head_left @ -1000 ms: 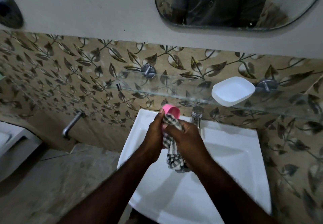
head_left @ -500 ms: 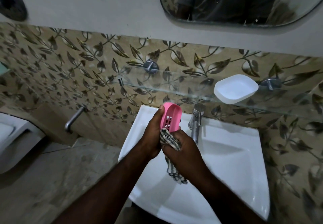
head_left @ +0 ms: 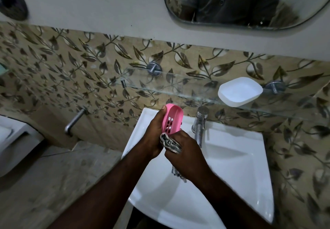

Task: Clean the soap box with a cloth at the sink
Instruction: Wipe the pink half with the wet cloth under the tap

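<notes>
My left hand grips a pink slotted soap tray by its left edge, holding it upright over the back of the white sink. My right hand clutches a bunched checked cloth and presses it against the tray's lower end. A tail of the cloth hangs below my right wrist. The white soap box half lies on the glass shelf above the sink, apart from both hands.
A chrome tap stands just right of the pink tray at the sink's back edge. A wall spout juts out at left. A mirror hangs above. A white fixture sits at far left.
The pink tray has turned so its slotted inside faces me and more of it shows. The cloth has slid from the tray's top down to its lower end.
</notes>
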`<action>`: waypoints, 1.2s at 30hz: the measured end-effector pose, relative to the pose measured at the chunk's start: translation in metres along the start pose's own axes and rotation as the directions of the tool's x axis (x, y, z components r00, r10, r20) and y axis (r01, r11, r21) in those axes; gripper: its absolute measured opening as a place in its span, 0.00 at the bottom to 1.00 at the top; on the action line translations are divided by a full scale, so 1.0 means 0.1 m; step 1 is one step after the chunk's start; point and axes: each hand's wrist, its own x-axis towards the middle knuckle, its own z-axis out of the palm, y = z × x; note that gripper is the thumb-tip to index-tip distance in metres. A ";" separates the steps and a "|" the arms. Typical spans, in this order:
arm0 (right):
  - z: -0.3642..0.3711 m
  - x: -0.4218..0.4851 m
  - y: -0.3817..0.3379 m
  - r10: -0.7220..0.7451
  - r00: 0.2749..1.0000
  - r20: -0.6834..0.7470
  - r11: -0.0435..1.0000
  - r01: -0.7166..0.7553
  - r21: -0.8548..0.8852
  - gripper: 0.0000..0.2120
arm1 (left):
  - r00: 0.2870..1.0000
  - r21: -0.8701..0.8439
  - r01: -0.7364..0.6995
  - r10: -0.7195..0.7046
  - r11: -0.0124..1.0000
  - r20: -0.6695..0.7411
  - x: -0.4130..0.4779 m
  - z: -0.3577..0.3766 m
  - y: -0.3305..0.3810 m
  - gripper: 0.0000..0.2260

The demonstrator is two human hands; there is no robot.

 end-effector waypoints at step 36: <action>0.10 0.28 -0.07 -0.006 1.000 -0.005 0.989 0.006 -0.151 0.04 | 0.996 -0.043 -0.035 0.032 0.998 -0.086 0.18 -0.10 0.22 0.27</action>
